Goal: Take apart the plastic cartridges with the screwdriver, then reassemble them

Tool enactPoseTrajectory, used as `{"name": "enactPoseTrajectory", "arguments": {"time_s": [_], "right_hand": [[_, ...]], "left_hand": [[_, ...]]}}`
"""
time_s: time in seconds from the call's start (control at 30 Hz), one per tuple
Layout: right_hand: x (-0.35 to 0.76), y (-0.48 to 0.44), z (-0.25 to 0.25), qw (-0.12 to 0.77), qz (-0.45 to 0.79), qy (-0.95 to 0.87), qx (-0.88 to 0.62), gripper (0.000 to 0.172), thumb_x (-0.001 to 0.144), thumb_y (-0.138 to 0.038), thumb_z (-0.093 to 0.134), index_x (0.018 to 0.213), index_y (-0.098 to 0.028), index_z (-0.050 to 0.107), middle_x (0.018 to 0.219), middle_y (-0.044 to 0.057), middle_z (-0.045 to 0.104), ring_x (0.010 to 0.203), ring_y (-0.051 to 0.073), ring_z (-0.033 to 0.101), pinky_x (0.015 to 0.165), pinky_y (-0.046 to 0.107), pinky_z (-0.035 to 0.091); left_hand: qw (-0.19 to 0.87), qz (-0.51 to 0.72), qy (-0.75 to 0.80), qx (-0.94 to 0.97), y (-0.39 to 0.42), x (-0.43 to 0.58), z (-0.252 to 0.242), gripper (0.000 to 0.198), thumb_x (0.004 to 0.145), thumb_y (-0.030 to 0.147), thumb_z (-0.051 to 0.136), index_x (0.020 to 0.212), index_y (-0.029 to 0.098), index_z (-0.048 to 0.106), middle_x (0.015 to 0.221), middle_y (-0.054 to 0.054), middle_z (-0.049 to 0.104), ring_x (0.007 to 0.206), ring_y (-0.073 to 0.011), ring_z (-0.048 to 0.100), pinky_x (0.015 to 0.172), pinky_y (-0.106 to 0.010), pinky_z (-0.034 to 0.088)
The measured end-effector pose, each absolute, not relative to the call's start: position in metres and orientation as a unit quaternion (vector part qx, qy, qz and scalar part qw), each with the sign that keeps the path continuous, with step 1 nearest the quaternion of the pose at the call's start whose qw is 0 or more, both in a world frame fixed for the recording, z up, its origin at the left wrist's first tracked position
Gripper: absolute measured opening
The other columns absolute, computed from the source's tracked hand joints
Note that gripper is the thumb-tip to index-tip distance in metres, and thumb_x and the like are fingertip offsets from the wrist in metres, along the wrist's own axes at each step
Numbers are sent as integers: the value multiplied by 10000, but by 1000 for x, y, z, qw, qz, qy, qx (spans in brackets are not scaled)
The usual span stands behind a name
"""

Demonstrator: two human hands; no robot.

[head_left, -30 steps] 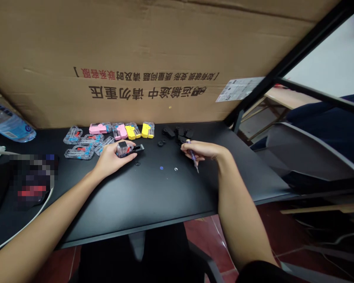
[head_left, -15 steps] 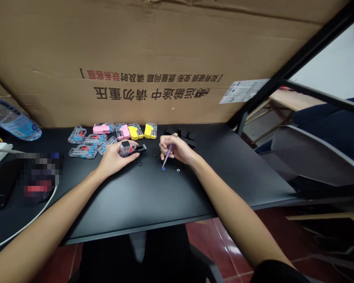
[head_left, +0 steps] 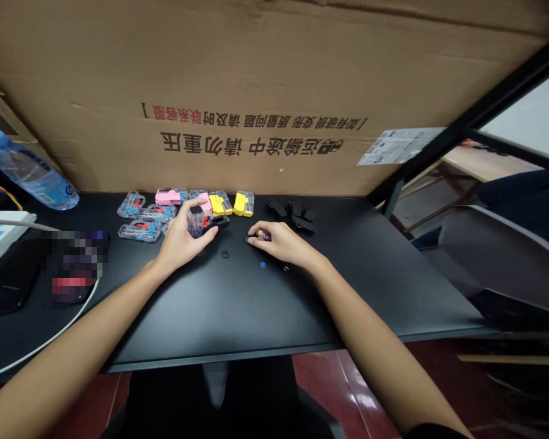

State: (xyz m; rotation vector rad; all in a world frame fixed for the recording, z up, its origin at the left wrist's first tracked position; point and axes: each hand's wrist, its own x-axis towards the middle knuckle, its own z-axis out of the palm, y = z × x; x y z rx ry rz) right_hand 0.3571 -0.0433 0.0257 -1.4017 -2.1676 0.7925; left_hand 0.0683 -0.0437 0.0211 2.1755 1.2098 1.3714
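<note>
My left hand point(head_left: 179, 241) grips a clear plastic case point(head_left: 198, 221) with red and black parts inside, thumb and index finger around it. A black piece point(head_left: 220, 222) sticks out at its right. My right hand point(head_left: 283, 244) is closed around a slim purple pen-like tool point(head_left: 264, 234), mostly hidden in the fingers. Its thumb and index fingertips touch a small black round part point(head_left: 246, 239) on the table. In front of that hand lie a small blue disc point(head_left: 263, 264) and a little pale ring point(head_left: 286, 268). A black ring point(head_left: 226, 253) rests between the hands.
Several clear cases point(head_left: 139, 230), some with pink point(head_left: 168, 196) or yellow point(head_left: 244, 204) parts, lie behind my left hand. Black pieces point(head_left: 297, 214) are piled behind my right. A cardboard sheet point(head_left: 256, 73) stands at the back. Left are a water bottle point(head_left: 39, 174), power strip point(head_left: 9, 235) and cable.
My right hand has turned and moved off the blue disc to the black round part, the tool now tucked into the fingers. My left hand still holds the case. The view has shifted slightly.
</note>
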Motion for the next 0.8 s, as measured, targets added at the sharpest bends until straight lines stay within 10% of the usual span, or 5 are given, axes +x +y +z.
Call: {"name": "enactPoseTrajectory", "arguments": {"time_s": [0.8], "right_hand": [[345, -45, 26, 221, 302, -780, -502, 314, 979, -478, 648, 1010, -180, 741, 780, 17, 678, 726, 182, 598, 718, 293, 423]], "left_hand": [[242, 362, 412, 800, -46, 70, 15, 642, 917, 331, 770, 1509, 263, 530, 1197, -67, 820, 1119, -327, 809, 1088, -513, 611]]}}
